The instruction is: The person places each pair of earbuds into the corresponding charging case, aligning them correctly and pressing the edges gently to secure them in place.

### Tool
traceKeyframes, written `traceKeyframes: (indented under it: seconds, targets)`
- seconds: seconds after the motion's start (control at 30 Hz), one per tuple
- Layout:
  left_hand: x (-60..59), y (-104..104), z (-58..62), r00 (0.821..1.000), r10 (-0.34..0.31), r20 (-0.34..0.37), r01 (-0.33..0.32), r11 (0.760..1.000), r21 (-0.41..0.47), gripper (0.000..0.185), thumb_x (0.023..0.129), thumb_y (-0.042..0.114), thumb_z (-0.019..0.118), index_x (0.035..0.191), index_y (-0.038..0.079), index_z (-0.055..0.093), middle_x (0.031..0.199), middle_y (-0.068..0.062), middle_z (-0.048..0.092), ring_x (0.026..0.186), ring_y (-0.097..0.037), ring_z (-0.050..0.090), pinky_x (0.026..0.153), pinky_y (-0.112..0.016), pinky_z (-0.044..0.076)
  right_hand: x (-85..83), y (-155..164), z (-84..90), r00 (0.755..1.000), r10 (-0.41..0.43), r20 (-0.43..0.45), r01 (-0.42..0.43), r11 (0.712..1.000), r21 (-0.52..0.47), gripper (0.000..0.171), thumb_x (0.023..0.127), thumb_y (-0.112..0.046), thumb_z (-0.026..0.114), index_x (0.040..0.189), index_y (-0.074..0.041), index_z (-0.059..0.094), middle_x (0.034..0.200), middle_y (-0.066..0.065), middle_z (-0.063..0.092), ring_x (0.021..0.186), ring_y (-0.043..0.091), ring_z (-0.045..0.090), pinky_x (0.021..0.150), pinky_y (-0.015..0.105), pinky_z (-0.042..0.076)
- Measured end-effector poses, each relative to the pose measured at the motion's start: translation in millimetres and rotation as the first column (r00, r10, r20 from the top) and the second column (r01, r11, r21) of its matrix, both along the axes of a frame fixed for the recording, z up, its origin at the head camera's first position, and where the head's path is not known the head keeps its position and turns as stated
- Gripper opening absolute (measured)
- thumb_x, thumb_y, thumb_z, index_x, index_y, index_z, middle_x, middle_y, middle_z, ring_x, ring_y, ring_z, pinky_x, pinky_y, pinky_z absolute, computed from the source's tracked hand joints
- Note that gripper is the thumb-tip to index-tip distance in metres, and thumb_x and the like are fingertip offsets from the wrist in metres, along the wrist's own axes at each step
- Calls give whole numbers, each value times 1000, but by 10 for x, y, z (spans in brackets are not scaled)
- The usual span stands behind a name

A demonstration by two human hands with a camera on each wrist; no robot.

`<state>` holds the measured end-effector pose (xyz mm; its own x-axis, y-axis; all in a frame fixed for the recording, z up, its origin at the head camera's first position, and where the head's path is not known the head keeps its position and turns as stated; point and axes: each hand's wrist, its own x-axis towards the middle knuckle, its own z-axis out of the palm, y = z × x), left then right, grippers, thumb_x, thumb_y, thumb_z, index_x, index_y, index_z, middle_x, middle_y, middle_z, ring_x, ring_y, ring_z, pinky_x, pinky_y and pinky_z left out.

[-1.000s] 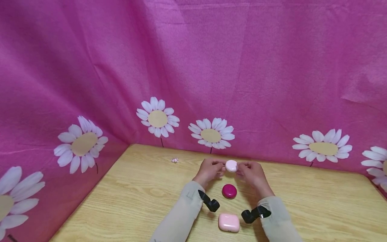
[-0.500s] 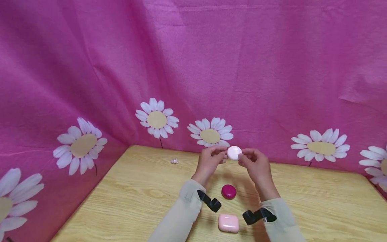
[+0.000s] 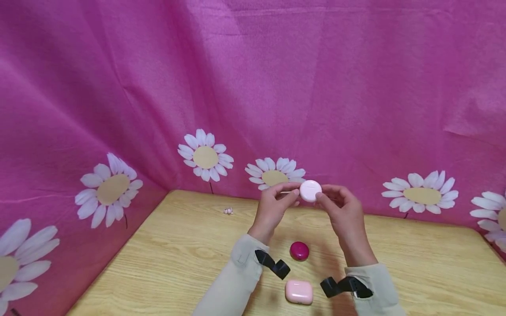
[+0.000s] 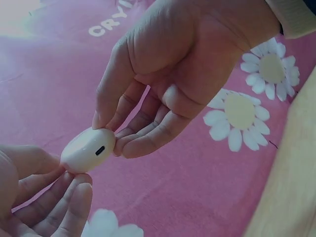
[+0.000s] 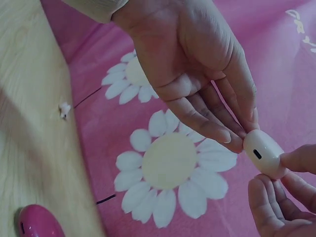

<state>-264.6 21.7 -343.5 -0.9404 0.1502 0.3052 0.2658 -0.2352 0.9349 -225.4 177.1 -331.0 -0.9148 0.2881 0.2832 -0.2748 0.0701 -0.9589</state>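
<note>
Both hands hold a small white round case (image 3: pixel 310 191) up in the air above the far middle of the bench (image 3: pixel 415 259), in front of the pink flowered cloth (image 3: pixel 356 87). The left hand (image 3: pixel 273 205) pinches the case's left edge between thumb and fingertips (image 4: pixel 129 140), and the right hand (image 3: pixel 343 210) pinches its right edge the same way, so the grip of each is closed on the case from opposite sides; holding it by the rim like this leaves its flat face and the small dark slot on its edge in plain sight, which looks like a hold suited to turning or prising it. The case appears closed, and what is inside it cannot be told. Below the hands, a dark pink round case (image 3: pixel 299 250) lies on the bench, lid shut, and nearer still a pale pink rounded box (image 3: pixel 298 292) lies between the two sleeves, also shut. A tiny pale object (image 3: pixel 228 210) sits apart at the far left, too small to identify.
</note>
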Motion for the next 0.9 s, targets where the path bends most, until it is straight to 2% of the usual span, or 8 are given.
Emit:
traceKeyframes:
  seconds: [0.13,0.37,0.5,0.73,0.9]
  targets:
    - [51,-29,70,999,-31,-29,32,999,21,24,88,9,70,112,5,70,109,-6,67,89,-16,66,79,-33,56,56,-18,65,999,-9,-44,9,1000,-16,30,86,-7,72,112,5,62,91,-3,66,84,9,64,73,23,55]
    - [127,-100,197,991,-76,-106,80,996,34,27,88,5,69,115,0,66,110,-11,65,89,-19,66,78,-36,56,134,-67,155,993,21,-114,-31,996,-85,28,84,-3,73,109,5,63,91,1,67,81,11,62,71,22,55]
    - [156,-132,245,986,-95,-139,103,994,47,28,88,3,69,115,0,65,107,-12,64,86,-17,66,78,-37,56,181,-92,200,990,31,-140,-41,997,-68,28,85,-5,73,110,4,64,94,2,67,81,12,62,72,21,54]
    - [177,-170,279,983,-98,-152,103,994,24,29,88,4,68,117,3,63,107,-13,64,88,-16,64,78,-38,56,216,-131,241,982,68,-177,-82,994,-73,29,85,-3,72,110,6,63,96,4,68,82,13,63,73,23,55]
    - [180,-174,279,984,-95,-153,102,994,40,29,88,2,68,116,2,62,106,-13,65,89,-17,66,79,-37,56,220,-152,243,981,70,-179,-85,994,-74,30,85,-4,72,111,5,63,97,5,68,83,13,63,75,24,55]
